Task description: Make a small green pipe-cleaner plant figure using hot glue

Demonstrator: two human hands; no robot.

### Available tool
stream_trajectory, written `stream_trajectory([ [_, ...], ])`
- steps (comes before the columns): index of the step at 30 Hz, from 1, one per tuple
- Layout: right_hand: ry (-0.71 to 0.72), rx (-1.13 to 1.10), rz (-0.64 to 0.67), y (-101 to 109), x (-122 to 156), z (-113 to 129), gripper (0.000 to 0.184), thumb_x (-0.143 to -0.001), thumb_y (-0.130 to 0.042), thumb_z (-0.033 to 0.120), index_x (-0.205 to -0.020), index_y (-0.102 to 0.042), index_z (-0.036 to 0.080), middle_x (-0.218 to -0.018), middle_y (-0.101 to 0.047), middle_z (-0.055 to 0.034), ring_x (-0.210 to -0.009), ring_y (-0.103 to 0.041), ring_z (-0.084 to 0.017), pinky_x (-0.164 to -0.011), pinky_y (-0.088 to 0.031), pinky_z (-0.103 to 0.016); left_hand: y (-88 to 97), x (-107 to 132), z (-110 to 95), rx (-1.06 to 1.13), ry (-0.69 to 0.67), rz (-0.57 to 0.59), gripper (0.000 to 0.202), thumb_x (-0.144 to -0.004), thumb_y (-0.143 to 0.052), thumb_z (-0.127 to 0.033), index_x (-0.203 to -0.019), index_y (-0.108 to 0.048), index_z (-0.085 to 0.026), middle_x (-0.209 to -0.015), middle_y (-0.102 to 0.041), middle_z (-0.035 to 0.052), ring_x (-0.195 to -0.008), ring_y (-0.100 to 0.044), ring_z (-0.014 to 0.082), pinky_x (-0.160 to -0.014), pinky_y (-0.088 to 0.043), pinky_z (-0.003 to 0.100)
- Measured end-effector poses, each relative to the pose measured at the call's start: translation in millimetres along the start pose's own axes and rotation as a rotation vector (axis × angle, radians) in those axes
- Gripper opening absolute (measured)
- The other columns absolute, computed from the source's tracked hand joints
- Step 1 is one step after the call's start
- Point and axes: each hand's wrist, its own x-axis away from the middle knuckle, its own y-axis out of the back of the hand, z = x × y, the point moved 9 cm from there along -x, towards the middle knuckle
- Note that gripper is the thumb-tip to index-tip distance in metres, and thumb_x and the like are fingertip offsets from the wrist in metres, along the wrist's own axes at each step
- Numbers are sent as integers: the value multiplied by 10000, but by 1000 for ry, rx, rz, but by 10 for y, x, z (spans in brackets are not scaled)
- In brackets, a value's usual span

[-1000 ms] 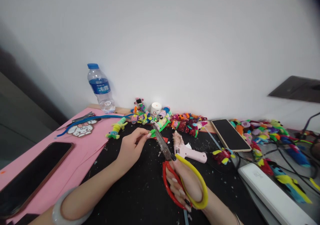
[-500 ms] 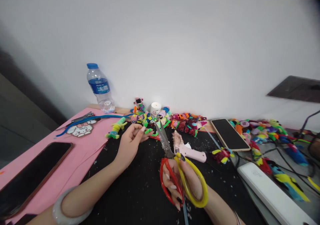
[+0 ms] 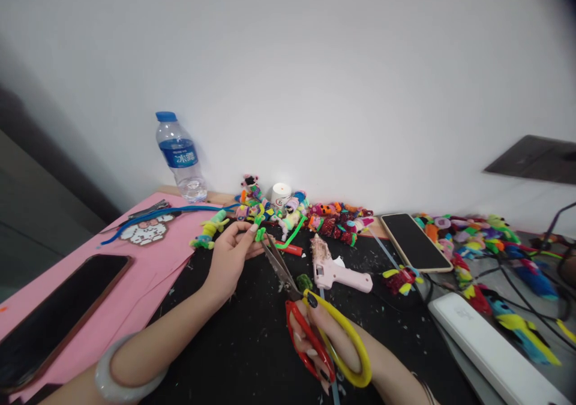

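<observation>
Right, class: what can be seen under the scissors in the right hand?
The scissors, held in the right hand, are over a specked black mat; a green tuft shows beside the blades. Anything directly behind the blades, handles or hand is covered.

Neon green set against black

Between the left hand's fingers shows a small neon-green fuzzy pipe-cleaner piece. Around the right hand's fingers run the red and yellow plastic loops of silver-bladed metal scissors. Beyond those fingers sits a pale-pink plastic glue gun. Left of the left fingers, flat paper sheets are plain pink. Under both hands' fingers, a flat black mat is flecked white.
</observation>
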Motion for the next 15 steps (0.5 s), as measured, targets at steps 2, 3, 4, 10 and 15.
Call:
stream_trajectory([
  [2, -4, -5, -6, 18, -7, -23, 538, -744, -368, 727, -691, -434, 196, -516, -370, 72, -295, -275, -10, -284, -258, -139, -5, 5, 3, 10, 5, 5, 209, -766, -600, -350, -844, -491, -191, -677, -675, -12, -672, -689, 166, -620, -556, 261],
  [3, -6, -5, -9, 27, -9, -31, 534, -750, -368, 722, -694, -435, 195, -517, -372, 72, -296, -279, -11, -284, -257, -139, -9, 8, 3, 18, 8, 9, 208, -763, -605, -347, -843, -494, -191, -655, -666, -20, -644, -685, 159, -603, -554, 254],
  [4, -8, -4, -6, 28, -9, -37, 533, -750, -371, 720, -696, -435, 194, -518, -373, 72, -296, -285, -13, -285, -260, -140, -15, 11, 2, 24, 12, 15, 207, -761, -608, -345, -839, -495, -191, -636, -658, -26, -618, -680, 155, -587, -551, 250],
  [10, -14, -5, 16, -2, 12, -24, 528, -744, -390, 713, -697, -428, 188, -534, -368, 75, -327, -275, -10, -307, -253, -130, -48, 30, -32, 12, -4, 41, 195, -761, -611, -338, -825, -503, -190, -557, -604, -66, -461, -606, 101, -507, -516, 209],
  [15, 24, -40, 81, -53, -3, 17, 542, -721, -424, 720, -696, -428, 178, -548, -369, 71, -340, -255, -8, -296, -253, -133, -91, 41, -55, -28, -26, 85, 182, -781, -581, -346, -828, -498, -190, -514, -574, -76, -377, -542, 89, -437, -478, 201],
])
